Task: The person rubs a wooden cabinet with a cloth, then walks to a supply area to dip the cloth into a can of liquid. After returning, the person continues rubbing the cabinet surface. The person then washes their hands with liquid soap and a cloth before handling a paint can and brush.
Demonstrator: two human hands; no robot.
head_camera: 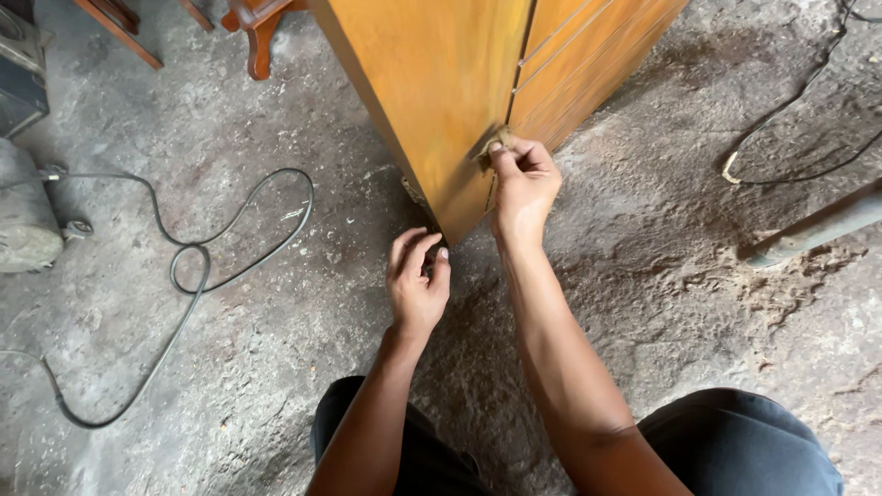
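The person's knees in dark trousers (735, 441) sat nearest the camera, both forearms reaching out over the rough concrete floor (276, 349). The left hand (418, 280) hovered just short of the bottom corner of the orange wooden cabinet (432, 83), fingers loosely curled and part-open, holding nothing that could be made out. A little further on, the right hand (522, 184) pinched a small brownish pad (491, 147), likely sandpaper or a cloth, between thumb and fingertips and pressed it against the cabinet's corner edge, low down near the floor. To rub that edge well, it seemed wise to keep the pad flat along the corner, stroke with the grain and use light, even pressure, with the left hand steadying the cabinet's base so it did not rock. Beyond, a black cable (193, 266) looped across the floor to the left, well apart from the hands, and a grey pipe (818, 225) lay to the right
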